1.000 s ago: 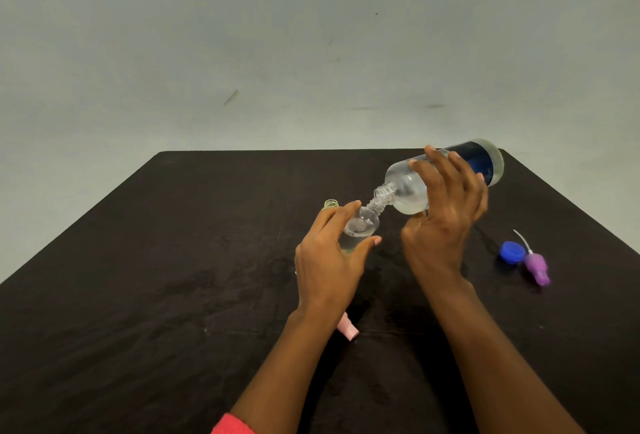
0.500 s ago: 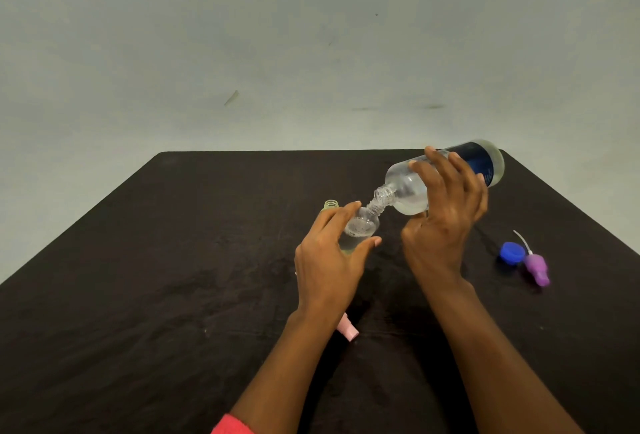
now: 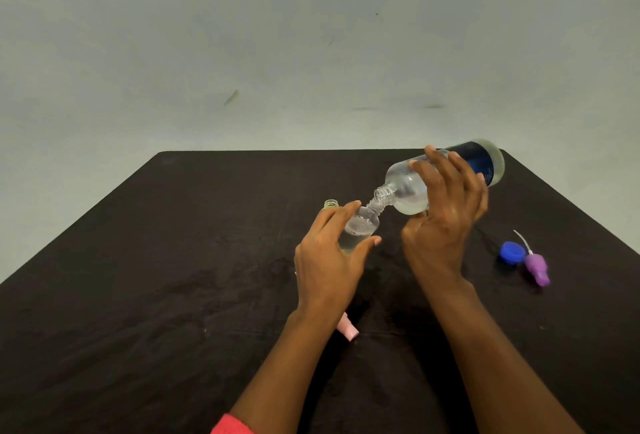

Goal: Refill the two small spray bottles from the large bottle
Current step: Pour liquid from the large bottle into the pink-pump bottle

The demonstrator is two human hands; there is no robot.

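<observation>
My right hand grips the large clear bottle with a dark blue label, tilted neck-down to the left. Its open neck meets the mouth of a small clear spray bottle, which my left hand holds upright on the black table. Clear liquid with bubbles fills the lower part of the small bottle. Just behind my left fingers stands a second small bottle, uncapped and yellowish; only its neck shows.
A blue cap and a purple spray head with its white tube lie at the right. A pink spray head lies partly hidden under my left wrist. A pale wall rises behind the table.
</observation>
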